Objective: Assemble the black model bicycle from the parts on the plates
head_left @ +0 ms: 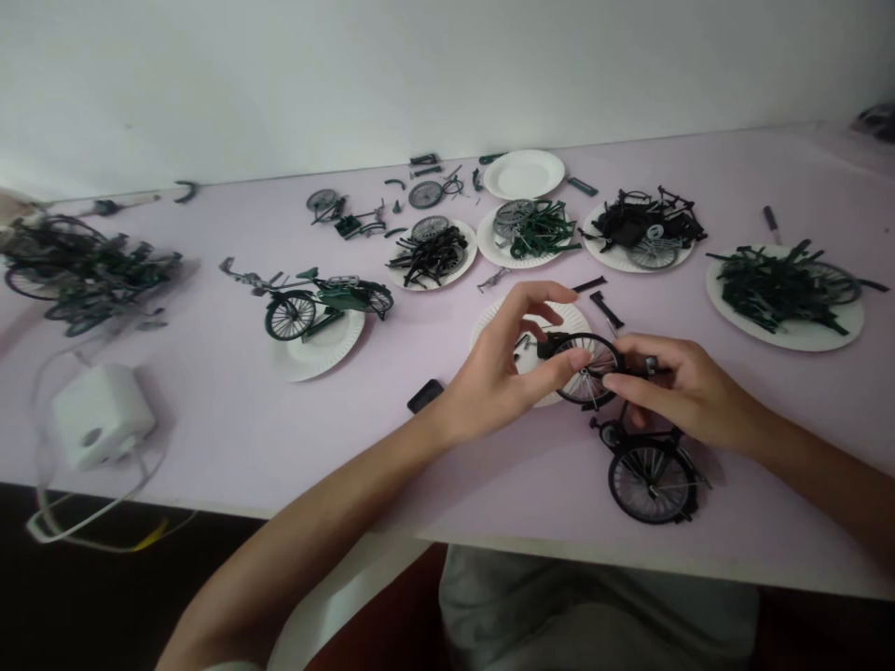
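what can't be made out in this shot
All in the head view:
- Black model bicycle: part of its frame is behind the right hand.
- Near plate: partly covered by the left hand.
- Dark object, upper right: cut off by the right edge.
- Far-left pile: too blurred to count parts.

our left hand (514, 368) arches, thumb and fingers parted; our right hand (671, 384) pinches, palm turned inward; both forearms converge
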Available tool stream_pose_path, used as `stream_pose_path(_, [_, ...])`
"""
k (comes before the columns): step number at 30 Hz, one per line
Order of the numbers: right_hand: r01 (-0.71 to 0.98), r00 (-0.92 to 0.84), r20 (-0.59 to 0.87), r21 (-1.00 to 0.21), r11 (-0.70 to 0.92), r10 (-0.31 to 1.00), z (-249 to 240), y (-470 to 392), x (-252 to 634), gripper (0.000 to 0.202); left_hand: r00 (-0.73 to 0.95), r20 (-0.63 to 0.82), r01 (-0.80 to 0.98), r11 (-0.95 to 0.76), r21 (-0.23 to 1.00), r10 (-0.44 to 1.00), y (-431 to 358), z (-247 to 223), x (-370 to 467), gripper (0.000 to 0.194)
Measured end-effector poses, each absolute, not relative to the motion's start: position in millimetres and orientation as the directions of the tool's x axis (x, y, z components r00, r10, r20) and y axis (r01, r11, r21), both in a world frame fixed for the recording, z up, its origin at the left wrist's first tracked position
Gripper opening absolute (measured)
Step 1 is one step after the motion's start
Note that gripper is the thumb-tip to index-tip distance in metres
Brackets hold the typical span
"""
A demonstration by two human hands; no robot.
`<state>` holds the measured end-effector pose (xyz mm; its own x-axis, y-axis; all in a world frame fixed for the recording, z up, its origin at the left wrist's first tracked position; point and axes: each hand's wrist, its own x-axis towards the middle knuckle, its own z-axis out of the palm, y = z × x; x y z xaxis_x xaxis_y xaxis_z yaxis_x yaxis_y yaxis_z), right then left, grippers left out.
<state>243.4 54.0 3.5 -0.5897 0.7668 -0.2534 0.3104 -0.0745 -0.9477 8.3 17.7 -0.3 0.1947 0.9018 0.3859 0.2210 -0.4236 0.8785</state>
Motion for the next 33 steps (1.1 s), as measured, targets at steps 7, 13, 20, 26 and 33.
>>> stream_pose_path(7, [0.354, -0.604, -0.094, -0.922, 0.16, 0.791, 9, 47, 246, 0.019, 0.413, 0.113, -0.008, -0.121, 0.993, 0.904, 12, -1, 9, 0.041])
stream_pose_path(13, [0.378, -0.592, 0.023, -0.875, 0.302, 0.806, 10, 48, 245, 0.015, 0.357, 0.237, 0.038, -0.268, 0.963, 0.904, 10, -1, 15, 0.036])
stream_pose_path(20, [0.421, -0.613, 0.117, -0.789, 0.448, 0.782, 6, 49, 250, 0.019, 0.336, 0.374, 0.301, -0.475, 0.827, 0.864, 2, -6, 15, 0.045])
stream_pose_path(26, [0.429, -0.623, 0.075, -0.8, 0.42, 0.779, 8, 49, 249, 0.02, 0.353, 0.391, 0.315, -0.501, 0.806, 0.85, 1, -5, 15, 0.046])
stream_pose_path(33, [0.345, -0.67, 0.217, -0.755, 0.557, 0.71, 5, 52, 252, 0.016, 0.514, 0.501, 0.378, -0.708, 0.596, 0.696, 7, 1, 12, 0.034])
